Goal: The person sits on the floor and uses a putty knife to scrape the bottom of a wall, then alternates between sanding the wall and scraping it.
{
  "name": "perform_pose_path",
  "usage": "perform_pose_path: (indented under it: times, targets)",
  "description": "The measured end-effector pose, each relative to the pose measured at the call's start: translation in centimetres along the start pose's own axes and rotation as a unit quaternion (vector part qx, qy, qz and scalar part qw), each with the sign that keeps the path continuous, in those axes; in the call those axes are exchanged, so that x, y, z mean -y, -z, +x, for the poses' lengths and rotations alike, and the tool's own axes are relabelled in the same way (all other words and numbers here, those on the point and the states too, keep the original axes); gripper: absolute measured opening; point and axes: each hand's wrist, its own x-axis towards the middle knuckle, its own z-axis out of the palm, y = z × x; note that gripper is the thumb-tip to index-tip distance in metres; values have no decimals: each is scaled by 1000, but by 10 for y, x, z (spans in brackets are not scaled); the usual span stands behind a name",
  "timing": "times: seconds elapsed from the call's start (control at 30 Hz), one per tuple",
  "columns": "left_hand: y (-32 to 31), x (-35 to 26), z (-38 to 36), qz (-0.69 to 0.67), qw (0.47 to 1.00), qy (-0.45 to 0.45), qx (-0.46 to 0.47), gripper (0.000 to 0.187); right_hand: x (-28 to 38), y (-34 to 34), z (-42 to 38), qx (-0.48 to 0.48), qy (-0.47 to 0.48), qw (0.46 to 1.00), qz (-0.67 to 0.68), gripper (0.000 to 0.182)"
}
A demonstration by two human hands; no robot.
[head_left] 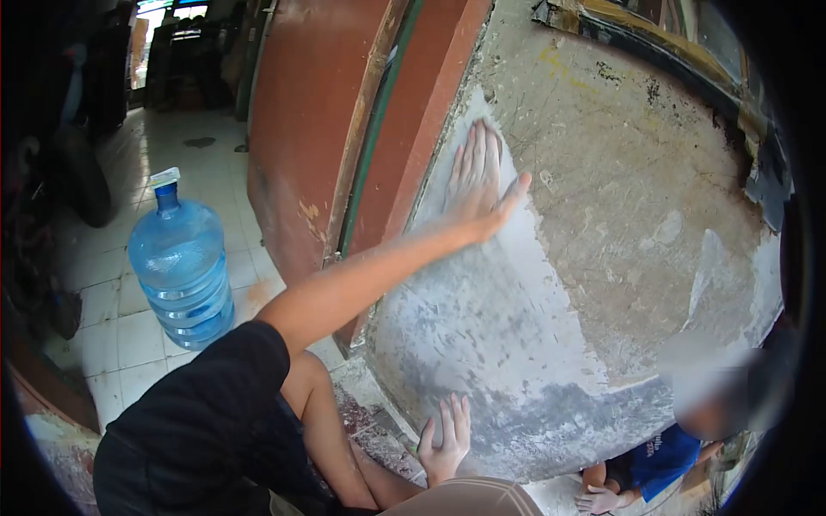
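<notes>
My left hand [482,176] lies flat on the pale, smoothed patch of the wall [516,267], near its upper tip, with the fingers pointing up and the thumb spread to the right. Lower down, my right hand [446,437] rests with its fingers apart against or close to the grey base of the wall; contact is hard to tell. Neither hand shows an object. Grey-white powder covers the fingers of both hands. Brown, rough wall surface borders the pale patch on the right.
A blue water bottle [182,267] stands on the tiled floor at the left. Reddish-brown door panels [314,120] adjoin the wall. Another person in a blue shirt [662,460] sits at the lower right. A taped window frame [671,39] is at the upper right.
</notes>
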Motion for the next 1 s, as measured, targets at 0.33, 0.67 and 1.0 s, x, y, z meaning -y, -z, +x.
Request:
perform_pose_path:
  times: [0.33,0.67,1.0]
  targets:
    - [-4,20,-9,50,997,-28,-47,95,-5,-17,-60,15,-105,982,156,32]
    - [14,24,38,62,997,10,-37,94,-10,4,-74,15,-206,959,195,30]
    - [-6,36,-78,90,990,-88,64,92,-5,12,-71,8,-181,957,228,31]
